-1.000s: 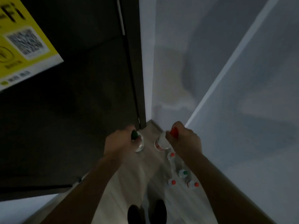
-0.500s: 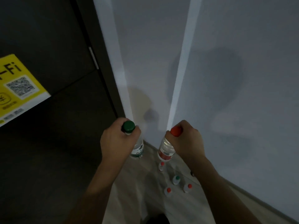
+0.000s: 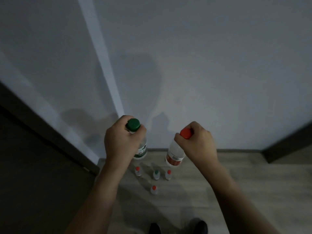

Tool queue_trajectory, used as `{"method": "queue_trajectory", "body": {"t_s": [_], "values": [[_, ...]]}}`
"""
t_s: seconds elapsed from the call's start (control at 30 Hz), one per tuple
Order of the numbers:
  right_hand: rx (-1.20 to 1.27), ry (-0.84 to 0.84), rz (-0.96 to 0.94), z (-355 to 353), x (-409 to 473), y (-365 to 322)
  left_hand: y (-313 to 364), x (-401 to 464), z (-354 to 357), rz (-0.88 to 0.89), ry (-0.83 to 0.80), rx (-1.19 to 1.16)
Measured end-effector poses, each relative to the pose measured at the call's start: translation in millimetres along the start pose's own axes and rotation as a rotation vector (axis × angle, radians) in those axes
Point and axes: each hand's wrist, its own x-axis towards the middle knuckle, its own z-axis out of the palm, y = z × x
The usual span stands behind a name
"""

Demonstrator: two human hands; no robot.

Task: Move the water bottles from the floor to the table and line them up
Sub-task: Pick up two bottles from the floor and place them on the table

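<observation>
My left hand grips the neck of a clear water bottle with a green cap and green label, held upright in the air. My right hand holds a second bottle with a red cap and red label by its neck, also lifted. Far below them, several more bottles stand on the wooden floor: a red-capped one, a green-capped one, another red-capped one and one nearer me. No table is in sight.
A pale wall with a corner fills the upper view. A dark door or panel stands at the left and a dark edge at the right. My shoes show at the bottom.
Both hands have risen with their bottles, away from the floor. The view has swung right, so the yellow sign and most of the dark panel have left the frame.
</observation>
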Motion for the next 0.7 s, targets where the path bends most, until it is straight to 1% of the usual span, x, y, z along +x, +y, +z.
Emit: {"method": "queue_trajectory", "body": {"t_s": [0.13, 0.33, 0.5, 0.7], "values": [[0.011, 0.106, 0.098, -44, -13, 33, 40, -5, 39, 0.09, -0.122, -0.065], [0.001, 0.277, 0.224, -117, -35, 96, 103, -37, 110, 0.257, -0.286, -0.144], [0.001, 0.401, 0.326, -186, -62, 160, 164, -79, 174, 0.306, -0.404, -0.209], [0.01, 0.511, 0.419, -274, -97, 238, 249, -136, 248, 0.357, -0.513, -0.281]]}}
